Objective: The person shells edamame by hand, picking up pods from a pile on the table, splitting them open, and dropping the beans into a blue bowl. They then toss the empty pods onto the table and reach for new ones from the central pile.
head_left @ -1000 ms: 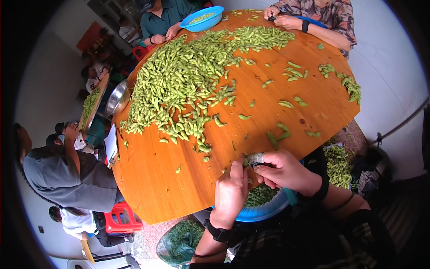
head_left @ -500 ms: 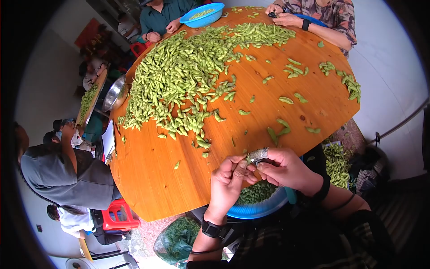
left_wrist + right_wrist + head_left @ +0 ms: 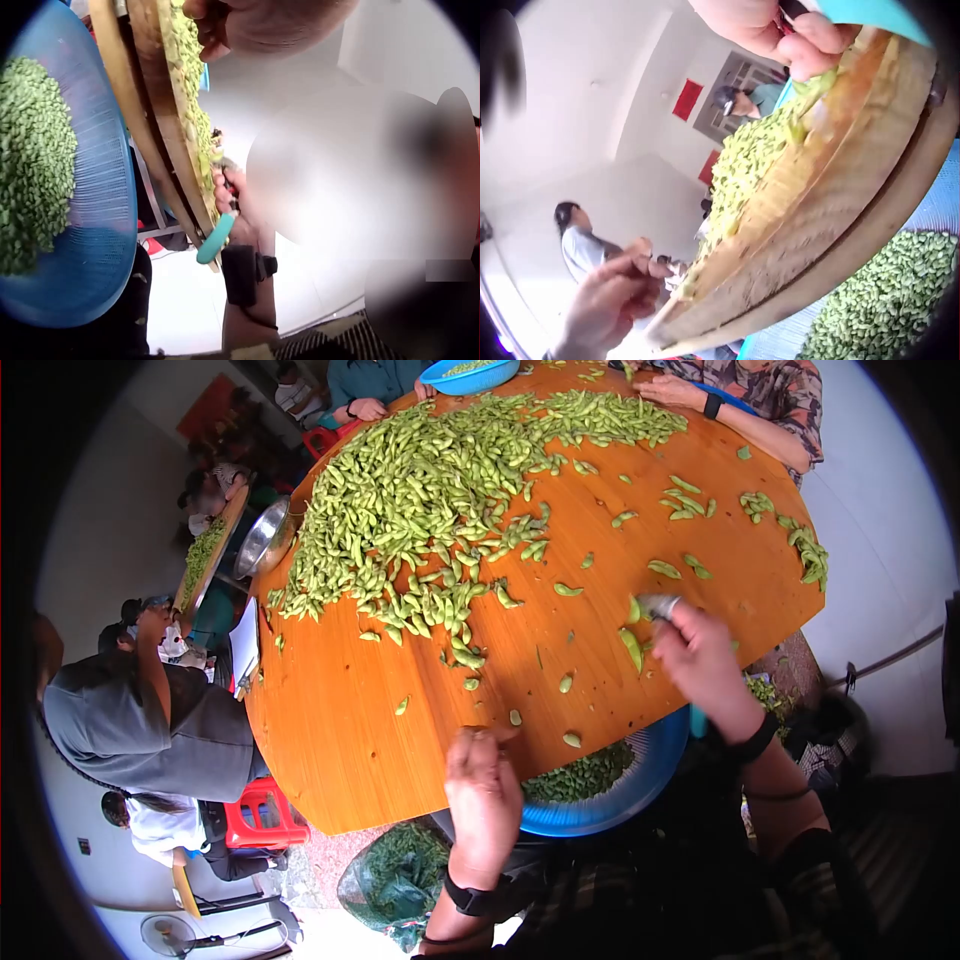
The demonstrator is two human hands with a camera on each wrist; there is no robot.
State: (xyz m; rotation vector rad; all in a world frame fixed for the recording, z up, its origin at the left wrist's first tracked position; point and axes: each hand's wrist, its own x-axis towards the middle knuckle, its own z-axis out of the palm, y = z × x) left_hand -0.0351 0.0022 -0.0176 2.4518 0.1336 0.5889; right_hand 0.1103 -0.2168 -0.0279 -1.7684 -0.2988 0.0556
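My right hand (image 3: 695, 660) reaches over the wooden table (image 3: 400, 790), its index finger wearing a grey wrap (image 3: 660, 605). It grips a tool with a teal handle (image 3: 216, 240); the tool's working end is hidden by the fingers. Fingertips are right at a few loose green soybean pods (image 3: 631, 650). At the near table edge, my left hand (image 3: 482, 805) has loosely curled fingers with nothing visible between them. Below that edge sits a blue plastic basket (image 3: 600, 820) with shelled green beans (image 3: 34, 150) in it.
A large heap of soybean pods (image 3: 400, 510) covers the far left of the table. Other people sit around it, with a blue basin (image 3: 470, 378) at the far edge. A steel bowl (image 3: 264, 538) is at left; a green net bag (image 3: 395, 880) lies on the floor.
My hands were together over the basket's edge and have parted. The right hand has moved forward and right to the loose pods; the left has moved slightly left and down.
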